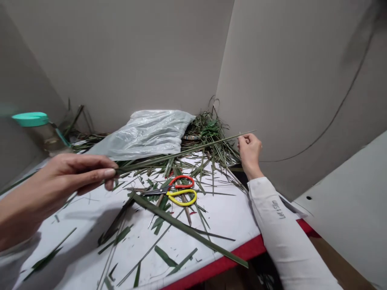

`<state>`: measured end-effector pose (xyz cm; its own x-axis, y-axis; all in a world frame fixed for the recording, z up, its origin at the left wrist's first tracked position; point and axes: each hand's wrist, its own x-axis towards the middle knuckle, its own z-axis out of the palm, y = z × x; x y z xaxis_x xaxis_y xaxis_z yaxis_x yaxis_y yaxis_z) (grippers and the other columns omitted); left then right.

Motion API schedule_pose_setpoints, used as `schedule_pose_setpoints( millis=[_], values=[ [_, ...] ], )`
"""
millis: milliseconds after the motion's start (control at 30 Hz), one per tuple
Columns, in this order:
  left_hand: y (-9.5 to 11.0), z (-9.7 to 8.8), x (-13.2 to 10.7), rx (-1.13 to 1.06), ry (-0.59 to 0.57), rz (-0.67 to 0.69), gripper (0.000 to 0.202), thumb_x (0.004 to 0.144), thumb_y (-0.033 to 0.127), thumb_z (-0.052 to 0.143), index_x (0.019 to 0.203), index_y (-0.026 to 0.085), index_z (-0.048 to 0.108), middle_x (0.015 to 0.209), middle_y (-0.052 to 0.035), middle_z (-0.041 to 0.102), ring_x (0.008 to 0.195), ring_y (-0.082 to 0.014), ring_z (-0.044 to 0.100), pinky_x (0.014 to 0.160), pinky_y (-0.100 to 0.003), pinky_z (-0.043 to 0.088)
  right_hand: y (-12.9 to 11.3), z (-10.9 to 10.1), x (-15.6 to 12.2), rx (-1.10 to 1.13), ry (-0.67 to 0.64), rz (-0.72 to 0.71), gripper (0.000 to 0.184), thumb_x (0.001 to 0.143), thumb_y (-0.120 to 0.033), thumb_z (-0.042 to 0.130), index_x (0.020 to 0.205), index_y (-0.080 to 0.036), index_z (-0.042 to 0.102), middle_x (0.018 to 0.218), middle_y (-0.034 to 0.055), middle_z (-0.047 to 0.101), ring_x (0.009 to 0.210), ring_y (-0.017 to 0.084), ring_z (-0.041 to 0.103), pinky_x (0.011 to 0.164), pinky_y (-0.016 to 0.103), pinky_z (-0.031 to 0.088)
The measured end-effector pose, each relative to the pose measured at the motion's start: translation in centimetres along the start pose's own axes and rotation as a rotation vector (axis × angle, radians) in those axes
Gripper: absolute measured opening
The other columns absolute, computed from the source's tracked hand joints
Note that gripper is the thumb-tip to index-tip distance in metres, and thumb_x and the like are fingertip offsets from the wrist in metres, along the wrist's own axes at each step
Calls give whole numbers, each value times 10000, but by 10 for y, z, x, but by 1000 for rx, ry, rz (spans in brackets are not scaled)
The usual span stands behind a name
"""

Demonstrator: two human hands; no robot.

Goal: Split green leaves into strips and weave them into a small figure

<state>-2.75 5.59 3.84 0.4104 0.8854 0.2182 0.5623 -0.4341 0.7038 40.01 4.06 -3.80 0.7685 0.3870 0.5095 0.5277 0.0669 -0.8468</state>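
Observation:
A long, narrow green leaf strip (181, 153) stretches between my two hands above the table. My left hand (81, 173) pinches its broader end between thumb and fingers. At the right, my right hand (250, 153) has its fingers closed on the thin end, whose tip sticks out past them. Under the strip lie scissors (167, 190) with one red and one yellow handle, on top of cut leaf pieces. A wider folded leaf blade (193, 232) lies in front of the scissors, running toward the table's front edge.
Leaf scraps litter the white tabletop (223, 225), edged in red cloth (211, 264). Behind stand a white plastic bag (151, 135), a heap of leaves (208, 127), and a jar with a teal lid (32, 119). Walls close off the back; a cable (335, 114) hangs at right.

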Motion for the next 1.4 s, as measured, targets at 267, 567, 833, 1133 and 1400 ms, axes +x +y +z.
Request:
schedule_pose_setpoints(
  millis=[267,567,833,1133,1400],
  values=[
    [-11,5,24,37,39,403,166,841,232,599,814,171,751,833,-85,762,796,-200,673,755,-333,529,-29,0,-17,438,-447,157,209,639,-333,705,723,-171,603,545,-53,490,441,59,343,420,199,219],
    [6,32,52,159,202,833,241,944,260,590,815,259,793,1208,-85,713,1300,-256,523,1073,-457,407,-70,-1,-60,600,-980,206,299,723,-410,797,813,-173,638,630,-34,552,510,60,418,468,180,299],
    [26,79,70,-28,104,881,218,937,311,611,827,251,790,1316,-109,672,1375,-274,488,1124,-515,380,-89,0,-101,801,-1487,171,158,900,-338,678,881,-181,666,983,43,728,790,110,600,731,240,454],
    [46,103,69,-212,188,697,165,853,157,661,907,252,785,1325,-75,676,1286,-253,569,1095,-462,429,-90,-2,-99,826,-1428,241,136,860,-289,705,830,-158,679,898,43,744,649,73,581,604,194,453],
    [55,103,36,-723,-235,-21,202,787,359,762,859,183,691,796,-15,701,743,-146,670,654,-248,548,-92,2,-97,833,-991,80,104,854,-279,699,834,-180,723,856,13,745,752,105,630,724,231,499]
  ],
)
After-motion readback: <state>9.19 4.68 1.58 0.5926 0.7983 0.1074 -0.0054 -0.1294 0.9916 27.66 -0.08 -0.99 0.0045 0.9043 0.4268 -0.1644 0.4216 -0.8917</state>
